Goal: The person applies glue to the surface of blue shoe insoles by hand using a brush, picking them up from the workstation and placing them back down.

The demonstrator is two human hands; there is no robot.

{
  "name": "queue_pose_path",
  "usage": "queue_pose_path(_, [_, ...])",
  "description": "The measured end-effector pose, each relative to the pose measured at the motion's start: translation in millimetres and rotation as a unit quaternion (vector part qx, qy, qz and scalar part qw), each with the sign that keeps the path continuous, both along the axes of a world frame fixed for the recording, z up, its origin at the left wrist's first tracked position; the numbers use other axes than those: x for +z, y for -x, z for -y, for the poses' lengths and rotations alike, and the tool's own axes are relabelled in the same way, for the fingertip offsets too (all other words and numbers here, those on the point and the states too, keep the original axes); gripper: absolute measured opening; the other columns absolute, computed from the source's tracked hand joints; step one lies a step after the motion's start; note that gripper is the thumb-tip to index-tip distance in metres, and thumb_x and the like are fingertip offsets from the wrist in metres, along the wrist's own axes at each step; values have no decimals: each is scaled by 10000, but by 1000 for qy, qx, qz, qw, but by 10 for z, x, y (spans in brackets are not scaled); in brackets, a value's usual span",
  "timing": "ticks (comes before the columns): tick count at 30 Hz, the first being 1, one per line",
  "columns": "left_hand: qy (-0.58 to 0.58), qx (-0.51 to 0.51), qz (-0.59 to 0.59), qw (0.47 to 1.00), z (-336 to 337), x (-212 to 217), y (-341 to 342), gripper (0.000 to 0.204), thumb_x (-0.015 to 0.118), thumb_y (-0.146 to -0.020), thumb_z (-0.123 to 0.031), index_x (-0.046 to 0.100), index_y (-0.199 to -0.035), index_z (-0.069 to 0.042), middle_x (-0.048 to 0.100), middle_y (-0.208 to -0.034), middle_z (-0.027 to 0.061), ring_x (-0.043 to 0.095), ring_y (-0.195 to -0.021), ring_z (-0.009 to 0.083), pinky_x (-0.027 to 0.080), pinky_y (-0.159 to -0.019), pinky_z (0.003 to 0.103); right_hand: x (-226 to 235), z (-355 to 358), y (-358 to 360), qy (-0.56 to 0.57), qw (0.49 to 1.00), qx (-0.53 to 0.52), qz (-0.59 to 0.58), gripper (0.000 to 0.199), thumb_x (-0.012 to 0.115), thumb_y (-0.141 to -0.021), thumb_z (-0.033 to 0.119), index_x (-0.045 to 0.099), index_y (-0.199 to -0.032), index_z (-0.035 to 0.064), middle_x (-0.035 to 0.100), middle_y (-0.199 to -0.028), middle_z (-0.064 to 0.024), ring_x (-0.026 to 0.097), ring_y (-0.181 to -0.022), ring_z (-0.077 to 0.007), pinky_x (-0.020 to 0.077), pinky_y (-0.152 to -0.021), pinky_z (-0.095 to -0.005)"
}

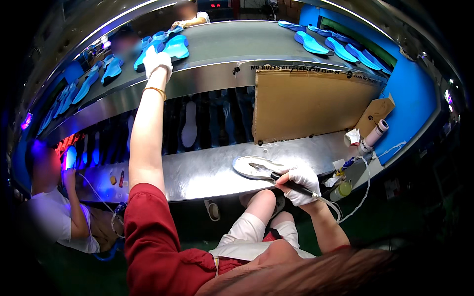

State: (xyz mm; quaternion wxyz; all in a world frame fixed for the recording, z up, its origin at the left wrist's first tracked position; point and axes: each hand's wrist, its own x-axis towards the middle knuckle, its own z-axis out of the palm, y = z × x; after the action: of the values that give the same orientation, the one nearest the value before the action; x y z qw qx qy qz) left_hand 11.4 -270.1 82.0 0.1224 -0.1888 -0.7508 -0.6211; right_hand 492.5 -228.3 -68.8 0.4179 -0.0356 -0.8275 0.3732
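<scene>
- Left grip [158, 63]: extended over the belt [222, 43], among the blue insoles [176, 47]; whether an insole is grasped or merely touched cannot be told.
- Right grip [302, 185]: closed about the black-handled tool [292, 186], from whose rear a white cord [365, 186] is trailed.
- Pale sole-shaped piece [242, 169]: laid on the metal counter [207, 170], beneath the tool's tip; contact between the two cannot be confirmed.
- Handling, as judged: the insoles are probably light, thin and flexible, and are best taken by the side edge near the middle, so that bending is limited. The tool is probably light and stiff, and is best held by its handle; its cord may be snagged.
- Obscured: the left fingertips are hidden by the hand's own back; part of the pale piece is covered by the tool; the insoles at the belt's far left are overlapped and bent by the lens; the dark space below the belt is poorly made out.
</scene>
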Motion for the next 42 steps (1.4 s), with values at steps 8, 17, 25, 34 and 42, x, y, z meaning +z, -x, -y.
queue_pose_path(8, [445, 268, -300, 800, 680, -5, 460, 488, 534, -839, -148, 484, -1306, -281, 450, -1362, 43, 418, -1257, 235, 294, -1071, 459, -152, -34, 153, 69, 997, 15, 18, 169, 748, -661, -42, 661, -749, 74, 635, -765, -51, 607, -731, -165, 474, -706, -273])
queue_pose_path(17, [493, 228, -257, 799, 798, 79, -106, 202, 588, -807, -158, 682, -983, -127, 634, -1060, 147, 629, -976, 294, 517, -828, 362, -267, 15, 222, 52, 998, 16, 13, 202, 719, -624, -64, 636, -763, 57, 627, -774, -74, 610, -735, -204, 486, -690, -289])
queue_pose_path(25, [301, 36, -553, 777, 1600, -29, -786, 218, 712, -638, -133, 594, -815, -86, 600, -986, 116, 543, -983, 313, 367, -942, 432, -409, -29, 77, 151, 987, 42, -31, 159, 688, -748, -68, 618, -822, 54, 605, -786, -12, 549, -707, -70, 458, -646, -219])
queue_pose_path(34, [-384, -245, -158, 876, 2357, 34, -1549, 400, 570, -915, -240, 534, -1240, -9, 589, -1169, 160, 548, -1082, 198, 411, -976, 329, -537, -33, -17, 222, 974, -3, -36, 206, 737, -714, 17, 606, -869, 52, 641, -808, -44, 603, -753, -104, 493, -705, -251])
queue_pose_path(42, [-359, -622, 232, 656, 1817, -658, -2150, 549, 371, -977, -350, 420, -484, -112, 559, -867, 105, 445, -724, 196, 412, -648, 313, -440, 163, 126, 389, 914, 109, -30, 189, 685, -755, -39, 548, -867, 27, 584, -742, -44, 562, -643, -99, 469, -597, -234])
